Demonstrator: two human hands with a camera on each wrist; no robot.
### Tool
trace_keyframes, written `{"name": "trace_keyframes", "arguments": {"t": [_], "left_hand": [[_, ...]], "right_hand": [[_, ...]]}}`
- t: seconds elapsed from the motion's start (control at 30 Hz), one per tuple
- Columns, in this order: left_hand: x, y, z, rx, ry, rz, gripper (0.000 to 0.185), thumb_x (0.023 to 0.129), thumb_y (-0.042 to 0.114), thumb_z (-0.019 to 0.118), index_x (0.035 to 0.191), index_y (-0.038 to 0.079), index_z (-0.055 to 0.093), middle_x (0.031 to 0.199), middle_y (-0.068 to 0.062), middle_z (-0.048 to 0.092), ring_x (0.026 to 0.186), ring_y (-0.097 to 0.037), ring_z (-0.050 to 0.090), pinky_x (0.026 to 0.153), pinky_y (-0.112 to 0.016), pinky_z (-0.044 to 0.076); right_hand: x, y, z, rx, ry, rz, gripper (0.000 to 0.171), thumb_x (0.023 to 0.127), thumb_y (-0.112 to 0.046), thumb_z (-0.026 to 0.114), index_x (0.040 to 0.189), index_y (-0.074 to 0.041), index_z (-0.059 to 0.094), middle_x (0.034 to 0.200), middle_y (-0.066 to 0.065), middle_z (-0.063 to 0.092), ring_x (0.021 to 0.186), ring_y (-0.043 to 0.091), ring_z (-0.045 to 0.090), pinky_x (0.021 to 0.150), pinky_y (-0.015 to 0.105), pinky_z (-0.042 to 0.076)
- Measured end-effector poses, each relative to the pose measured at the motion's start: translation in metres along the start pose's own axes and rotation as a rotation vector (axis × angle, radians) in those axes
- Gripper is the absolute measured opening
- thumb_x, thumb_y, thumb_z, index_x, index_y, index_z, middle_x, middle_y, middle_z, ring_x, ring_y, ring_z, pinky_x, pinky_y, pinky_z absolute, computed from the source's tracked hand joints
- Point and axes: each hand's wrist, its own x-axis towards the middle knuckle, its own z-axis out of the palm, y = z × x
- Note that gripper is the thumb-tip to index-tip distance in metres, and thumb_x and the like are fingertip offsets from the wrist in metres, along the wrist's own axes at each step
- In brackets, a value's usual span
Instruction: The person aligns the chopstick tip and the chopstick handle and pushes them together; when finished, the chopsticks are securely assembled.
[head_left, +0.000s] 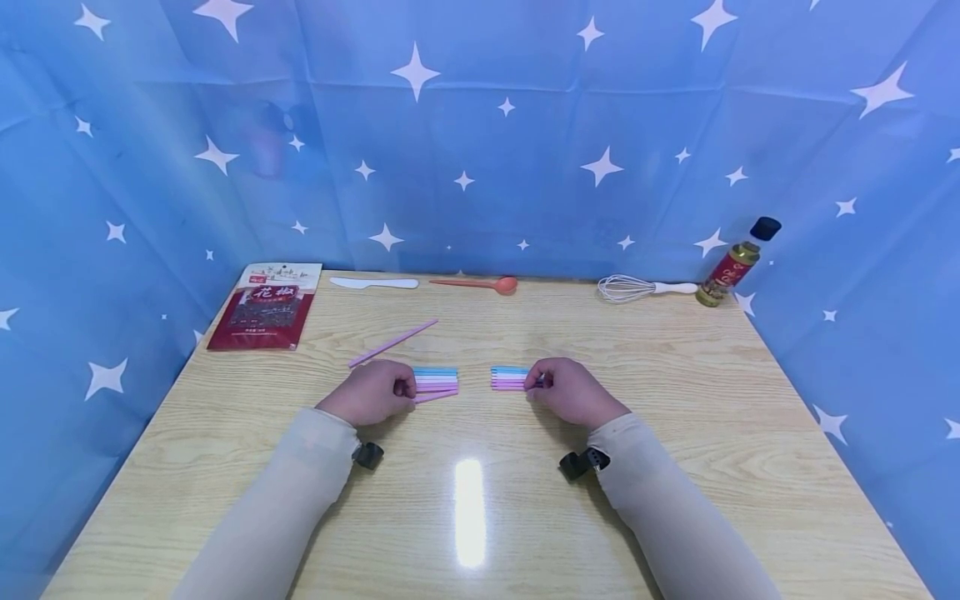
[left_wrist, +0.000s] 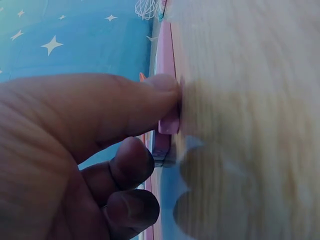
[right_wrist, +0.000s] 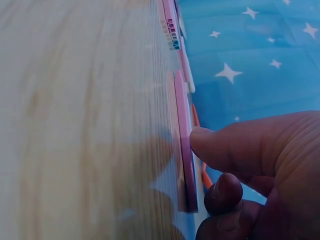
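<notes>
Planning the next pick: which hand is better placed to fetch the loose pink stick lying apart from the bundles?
Probably left. The loose pink stick lies just beyond the left hand; the right hand is farther, across both bundles.

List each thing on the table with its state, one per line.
Left hand: fingers curled, pinching left stick bundle.
Right hand: fingers curled, pinching right stick bundle.
Loose pink stick: lying flat, apart.
Oil bottle: upright, capped.
Spice packet: lying flat.
Whisk: lying flat.
Orange spoon: lying flat.
White knife: lying flat.
</notes>
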Motion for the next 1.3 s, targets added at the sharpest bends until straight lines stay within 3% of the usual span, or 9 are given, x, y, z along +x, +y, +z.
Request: {"name": "trace_keyframes", "arguments": {"t": [0.27,0.47,0.6,0.8,0.93,1.3], "left_hand": [[0.000,0.002,0.001,0.007,0.003,-0.001,0.016,0.094,0.008,0.075,0.083,0.016,0.067,0.078,0.001,0.059,0.072,-0.015,0.051,0.069,-0.032,0.044],[0.001,0.002,0.001,-0.066,0.045,0.045,0.013,0.095,0.008,0.073,0.085,0.016,0.068,0.079,0.001,0.058,0.072,-0.015,0.051,0.066,-0.030,0.045],[0.002,0.004,0.002,-0.125,0.073,0.063,0.011,0.097,0.010,0.072,0.090,0.016,0.068,0.083,0.002,0.061,0.071,-0.014,0.053,0.063,-0.029,0.047],[0.001,0.008,0.002,-0.213,0.116,0.094,0.009,0.099,0.011,0.071,0.093,0.016,0.068,0.085,0.001,0.062,0.077,-0.017,0.054,0.066,-0.028,0.047],[0.001,0.010,0.001,-0.263,0.143,0.111,0.009,0.099,0.010,0.071,0.094,0.016,0.067,0.087,0.000,0.062,0.080,-0.018,0.053,0.068,-0.028,0.046],[0.000,0.010,0.003,-0.272,0.168,0.128,0.005,0.098,0.010,0.071,0.096,0.013,0.067,0.087,0.000,0.062,0.079,-0.017,0.053,0.067,-0.026,0.045]], "right_hand": [[-0.002,-0.004,0.000,-0.025,-0.003,0.023,0.003,0.098,-0.013,0.073,0.096,-0.010,0.073,0.081,0.003,0.060,0.071,0.018,0.051,0.065,0.033,0.043],[-0.003,-0.010,-0.001,-0.114,-0.028,0.043,0.009,0.097,-0.008,0.071,0.089,-0.012,0.069,0.084,0.002,0.062,0.074,0.019,0.054,0.070,0.033,0.045],[-0.004,-0.014,-0.002,-0.139,-0.015,-0.012,0.009,0.100,-0.007,0.066,0.091,-0.010,0.067,0.088,0.004,0.062,0.078,0.019,0.054,0.073,0.034,0.046],[-0.004,-0.015,0.000,0.000,0.066,-0.109,0.002,0.105,-0.011,0.065,0.103,-0.011,0.067,0.089,0.003,0.061,0.081,0.019,0.054,0.075,0.035,0.047],[-0.005,-0.019,0.000,0.093,0.107,-0.131,0.010,0.105,-0.010,0.064,0.111,-0.013,0.071,0.093,0.002,0.064,0.082,0.021,0.056,0.072,0.033,0.049],[-0.008,-0.023,0.002,0.135,0.126,-0.214,0.011,0.103,-0.005,0.066,0.111,-0.009,0.073,0.097,0.004,0.069,0.082,0.020,0.057,0.072,0.030,0.050]]}}
